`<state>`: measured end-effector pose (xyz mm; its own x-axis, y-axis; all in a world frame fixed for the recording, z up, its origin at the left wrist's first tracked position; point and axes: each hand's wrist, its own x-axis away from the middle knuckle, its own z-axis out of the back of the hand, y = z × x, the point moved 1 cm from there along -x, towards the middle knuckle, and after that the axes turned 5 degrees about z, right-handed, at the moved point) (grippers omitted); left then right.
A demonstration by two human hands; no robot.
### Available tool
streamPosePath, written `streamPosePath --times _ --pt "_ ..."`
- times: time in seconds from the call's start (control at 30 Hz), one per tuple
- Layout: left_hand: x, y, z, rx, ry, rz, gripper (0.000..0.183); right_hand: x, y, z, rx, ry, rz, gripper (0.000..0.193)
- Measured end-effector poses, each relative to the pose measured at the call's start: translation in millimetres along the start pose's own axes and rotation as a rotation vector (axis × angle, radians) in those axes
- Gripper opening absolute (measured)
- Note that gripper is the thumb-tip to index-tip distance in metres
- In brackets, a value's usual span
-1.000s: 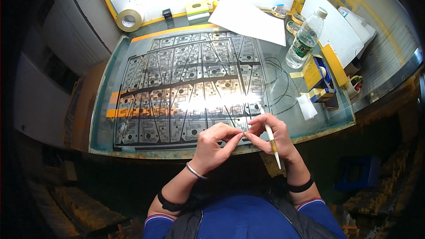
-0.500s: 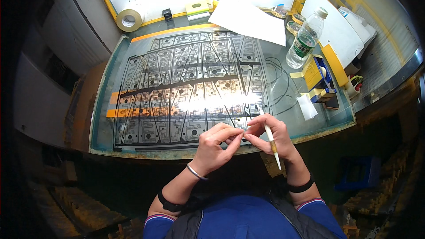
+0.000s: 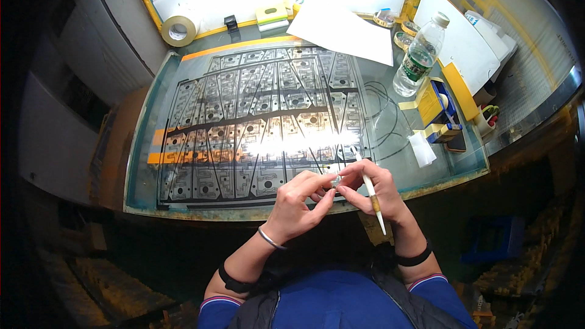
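My left hand (image 3: 298,206) is closed in a pinch over the near edge of the table, its fingertips almost meeting those of my right hand (image 3: 385,194). Something tiny may be between the fingertips, too small to make out. A slim white pen-shaped tool (image 3: 375,205) with a tan band rests in my right hand, slanting between thumb and fingers, its tapered end towards me. Beyond the hands lies a large clear film sheet (image 3: 266,184) printed with dark circuit-like patterns, and a bright glare covers part of it.
A water bottle (image 3: 419,58) stands at the right, near a blue-and-yellow tape dispenser (image 3: 440,106) and a crumpled white paper (image 3: 421,150). White sheets (image 3: 347,27) lie at the back. A tape roll (image 3: 178,30) stands back left. The glass tabletop (image 3: 390,173) has a greenish, worn rim.
The fingertips have parted slightly, and my left thumb sits a little lower. The pen-shaped tool has shifted very slightly in my right hand. The film stays put.
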<state>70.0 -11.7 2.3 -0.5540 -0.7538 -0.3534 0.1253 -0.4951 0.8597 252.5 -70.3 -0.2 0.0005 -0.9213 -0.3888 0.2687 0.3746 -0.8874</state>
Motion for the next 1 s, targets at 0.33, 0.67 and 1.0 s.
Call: streamPosePath --times 0.33,0.67,1.0 --pt "-0.1 1.6 3.4 0.032 -0.019 0.055 0.007 0.6 0.4 -0.2 0.019 0.036 0.004 0.027" --pt "-0.1 -1.8 2.8 0.046 -0.009 0.028 0.006 1.8 0.5 0.1 -0.053 0.04 0.003 0.029" --pt "2.9 -0.2 3.3 0.073 -0.06 0.036 0.01 1.8 2.2 1.0 0.049 0.083 -0.023 0.032"
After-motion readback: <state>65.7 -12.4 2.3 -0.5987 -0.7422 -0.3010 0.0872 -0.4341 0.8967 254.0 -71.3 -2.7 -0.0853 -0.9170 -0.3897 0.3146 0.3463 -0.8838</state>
